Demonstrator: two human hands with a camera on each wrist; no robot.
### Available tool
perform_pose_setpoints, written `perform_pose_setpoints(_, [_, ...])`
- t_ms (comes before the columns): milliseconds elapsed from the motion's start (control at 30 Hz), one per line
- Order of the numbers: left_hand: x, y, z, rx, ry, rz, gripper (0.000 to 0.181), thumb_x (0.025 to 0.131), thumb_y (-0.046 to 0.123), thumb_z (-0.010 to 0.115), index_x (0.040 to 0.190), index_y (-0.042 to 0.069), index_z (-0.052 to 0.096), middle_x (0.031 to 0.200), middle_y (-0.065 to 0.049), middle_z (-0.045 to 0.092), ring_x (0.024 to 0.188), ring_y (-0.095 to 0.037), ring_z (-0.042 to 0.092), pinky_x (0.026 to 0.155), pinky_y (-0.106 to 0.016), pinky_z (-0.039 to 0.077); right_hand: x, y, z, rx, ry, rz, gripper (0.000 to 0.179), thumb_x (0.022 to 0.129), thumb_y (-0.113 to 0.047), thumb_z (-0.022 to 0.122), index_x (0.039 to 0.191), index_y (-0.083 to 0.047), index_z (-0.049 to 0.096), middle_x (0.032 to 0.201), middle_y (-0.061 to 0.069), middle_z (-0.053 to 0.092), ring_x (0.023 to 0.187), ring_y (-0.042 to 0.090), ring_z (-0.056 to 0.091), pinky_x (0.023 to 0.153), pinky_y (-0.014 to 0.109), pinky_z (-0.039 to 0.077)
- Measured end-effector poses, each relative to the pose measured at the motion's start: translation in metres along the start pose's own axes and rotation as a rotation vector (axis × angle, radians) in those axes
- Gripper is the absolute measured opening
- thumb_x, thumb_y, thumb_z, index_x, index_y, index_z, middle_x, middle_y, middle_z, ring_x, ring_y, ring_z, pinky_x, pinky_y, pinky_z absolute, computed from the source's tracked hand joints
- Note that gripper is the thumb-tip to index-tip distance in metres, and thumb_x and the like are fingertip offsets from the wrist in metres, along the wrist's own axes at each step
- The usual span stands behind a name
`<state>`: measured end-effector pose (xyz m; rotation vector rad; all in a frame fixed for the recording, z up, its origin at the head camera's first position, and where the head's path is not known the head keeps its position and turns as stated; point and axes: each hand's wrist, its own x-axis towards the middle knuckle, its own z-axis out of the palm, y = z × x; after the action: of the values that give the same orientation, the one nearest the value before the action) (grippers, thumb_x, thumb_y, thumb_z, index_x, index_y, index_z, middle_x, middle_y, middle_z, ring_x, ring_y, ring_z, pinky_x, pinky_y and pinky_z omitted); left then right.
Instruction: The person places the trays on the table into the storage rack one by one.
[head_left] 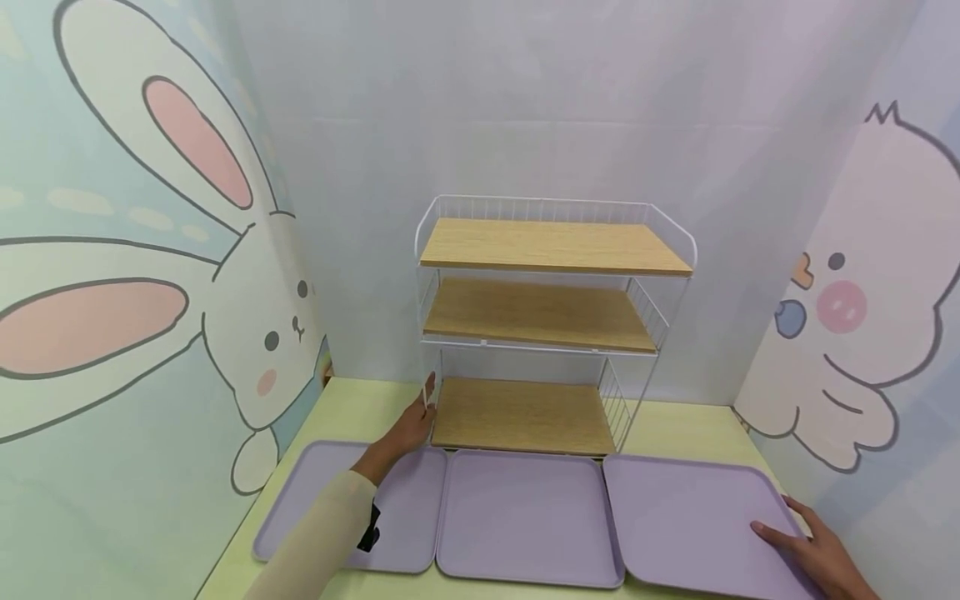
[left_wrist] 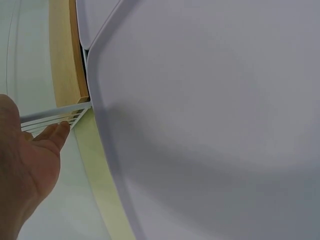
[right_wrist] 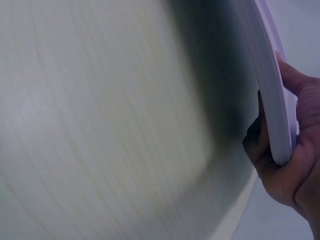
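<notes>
A three-tier wire shelf rack (head_left: 555, 312) with wooden boards stands at the back of the table. My left hand (head_left: 412, 423) is at its lower left side, thumb and fingers around the white wire frame (left_wrist: 55, 113). Three lavender trays lie in a row before the rack: a left tray (head_left: 330, 475), a middle tray (head_left: 528, 517) and a right tray (head_left: 690, 517). My right hand (head_left: 817, 550) grips the right tray's outer edge, thumb on top and fingers curled underneath. In the right wrist view that tray rim (right_wrist: 272, 85) is raised above the table surface.
The pale yellow table (head_left: 367, 400) is bounded by a grey-white backdrop (head_left: 555, 100) behind and cartoon-printed panels on both sides, a rabbit (head_left: 255, 333) at left and a chick (head_left: 862, 317) at right. My left forearm crosses over the left tray.
</notes>
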<state>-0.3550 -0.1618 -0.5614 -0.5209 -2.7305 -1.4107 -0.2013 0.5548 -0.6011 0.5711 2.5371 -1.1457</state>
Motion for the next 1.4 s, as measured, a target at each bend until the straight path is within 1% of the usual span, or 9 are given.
perform_pose_setpoints(133, [0.0, 0.0, 0.0, -0.007, 0.006, 0.007, 0.067, 0.121, 0.005, 0.031, 0.179, -0.003, -0.002, 0.186, -0.031, 0.011, 0.173, -0.052, 0.018, 0.142, -0.064, 0.018, -0.001, -0.006, 0.0, 0.001, 0.001, -0.02, 0.13, 0.104, -0.067, 0.071, 0.172, 0.009, -0.01, 0.168, 0.056, 0.008, 0.135, 0.061, 0.051, 0.083, 0.038, 0.057])
perform_pose_setpoints(233, [0.0, -0.001, 0.0, -0.006, 0.012, 0.008, 0.066, 0.121, 0.006, 0.03, 0.179, -0.004, -0.002, 0.186, -0.032, 0.011, 0.172, -0.053, 0.018, 0.141, -0.065, 0.017, -0.001, -0.014, 0.005, 0.024, -0.001, -0.024, 0.131, 0.103, -0.067, 0.072, 0.174, 0.007, -0.009, 0.167, 0.055, 0.013, 0.128, 0.056, 0.059, 0.083, 0.039, 0.059])
perform_pose_setpoints(400, [-0.002, -0.002, 0.001, -0.021, 0.012, 0.011, 0.066, 0.122, 0.007, 0.03, 0.179, -0.004, -0.001, 0.186, -0.032, 0.011, 0.173, -0.053, 0.017, 0.141, -0.066, 0.016, -0.007, -0.032, 0.025, 0.078, 0.006, -0.045, 0.129, 0.103, -0.063, 0.075, 0.176, 0.004, -0.007, 0.163, 0.056, 0.021, 0.108, 0.038, 0.072, 0.077, 0.039, 0.061])
perform_pose_setpoints(567, [-0.002, -0.003, 0.002, -0.035, 0.006, 0.01, 0.066, 0.122, 0.009, 0.03, 0.179, -0.002, -0.002, 0.186, -0.031, 0.011, 0.173, -0.052, 0.016, 0.142, -0.065, 0.016, -0.022, -0.059, 0.05, 0.11, 0.045, -0.103, 0.12, 0.106, -0.054, 0.076, 0.176, 0.004, -0.001, 0.163, 0.056, 0.024, 0.102, 0.031, 0.075, 0.077, 0.038, 0.063])
perform_pose_setpoints(867, [-0.002, -0.003, 0.002, -0.053, -0.001, 0.0, 0.068, 0.122, 0.01, 0.03, 0.18, 0.001, -0.004, 0.187, -0.028, 0.01, 0.174, -0.049, 0.017, 0.142, -0.063, 0.017, -0.043, -0.106, 0.092, 0.18, 0.048, -0.12, 0.119, 0.104, -0.05, 0.08, 0.178, 0.0, 0.002, 0.164, 0.051, 0.028, 0.099, 0.029, 0.076, 0.076, 0.039, 0.064])
perform_pose_setpoints(1133, [-0.002, 0.001, 0.002, -0.041, 0.005, 0.002, 0.067, 0.122, 0.01, 0.03, 0.18, -0.001, -0.002, 0.186, -0.031, 0.012, 0.173, -0.053, 0.018, 0.141, -0.066, 0.018, -0.061, -0.138, 0.123, 0.208, 0.097, -0.12, 0.12, 0.102, -0.049, 0.083, 0.179, 0.0, 0.004, 0.166, 0.051, 0.028, 0.093, 0.027, 0.075, 0.072, 0.038, 0.065])
perform_pose_setpoints(1233, [-0.003, 0.002, 0.001, -0.037, 0.013, 0.015, 0.066, 0.122, 0.008, 0.03, 0.179, -0.004, -0.001, 0.185, -0.033, 0.013, 0.172, -0.054, 0.018, 0.14, -0.068, 0.017, -0.068, -0.15, 0.134, 0.21, 0.121, -0.122, 0.12, 0.101, -0.048, 0.084, 0.18, -0.003, 0.007, 0.166, 0.051, 0.029, 0.092, 0.029, 0.077, 0.071, 0.04, 0.066])
perform_pose_setpoints(1333, [-0.004, 0.003, 0.001, -0.021, 0.012, 0.023, 0.066, 0.122, 0.008, 0.03, 0.179, -0.004, -0.001, 0.185, -0.032, 0.013, 0.172, -0.053, 0.019, 0.141, -0.066, 0.018, -0.072, -0.161, 0.146, 0.218, 0.14, -0.129, 0.121, 0.1, -0.049, 0.085, 0.181, -0.005, 0.008, 0.167, 0.051, 0.029, 0.095, 0.033, 0.078, 0.071, 0.041, 0.067])
perform_pose_setpoints(1400, [-0.004, 0.002, 0.001, -0.02, 0.013, 0.03, 0.065, 0.122, 0.008, 0.03, 0.178, -0.005, -0.001, 0.185, -0.032, 0.012, 0.172, -0.053, 0.019, 0.141, -0.066, 0.019, -0.074, -0.168, 0.153, 0.227, 0.146, -0.136, 0.122, 0.099, -0.05, 0.086, 0.181, -0.006, 0.007, 0.169, 0.051, 0.028, 0.101, 0.041, 0.079, 0.073, 0.043, 0.069])
